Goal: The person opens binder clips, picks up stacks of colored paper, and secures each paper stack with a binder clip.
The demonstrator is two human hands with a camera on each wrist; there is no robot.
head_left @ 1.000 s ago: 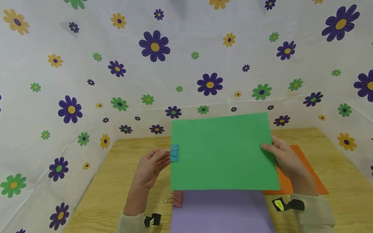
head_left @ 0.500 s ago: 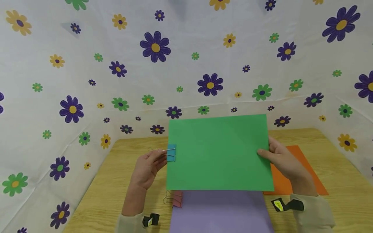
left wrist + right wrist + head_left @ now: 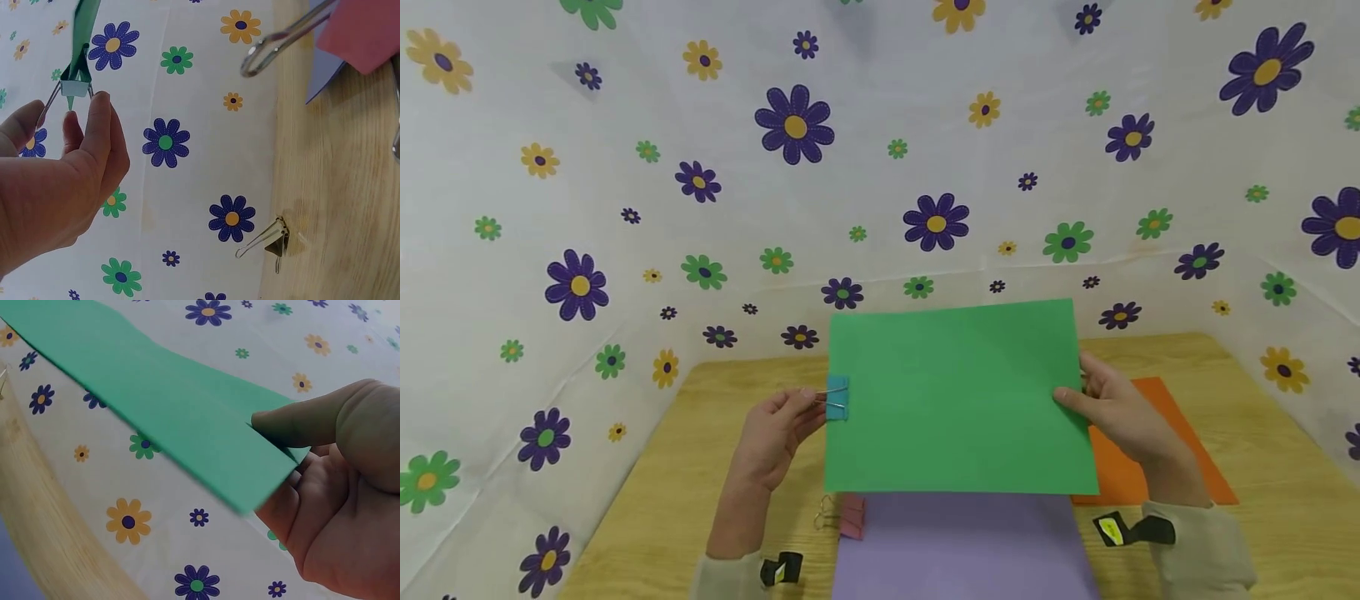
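A green sheet of paper (image 3: 955,400) is held up on its long side in the head view. A blue binder clip (image 3: 837,397) sits on its left edge. My left hand (image 3: 771,437) pinches the clip's wire handles between thumb and fingers; the left wrist view shows the thumb (image 3: 22,128) on one handle. At the opposite edge my right hand (image 3: 1120,408) grips the sheet, thumb across the front and fingers behind. In the right wrist view the green sheet (image 3: 169,406) bows slightly near that thumb.
A purple sheet (image 3: 962,550) with a pink binder clip (image 3: 852,517) on its left edge lies below the green one. An orange sheet (image 3: 1180,442) lies at the right on the wooden table (image 3: 677,467). Behind the purple sheet is a gold-coloured binder clip (image 3: 278,240).
Both hands have shifted a little to the left with the green sheet and its blue binder clip. The grip of each hand looks the same.
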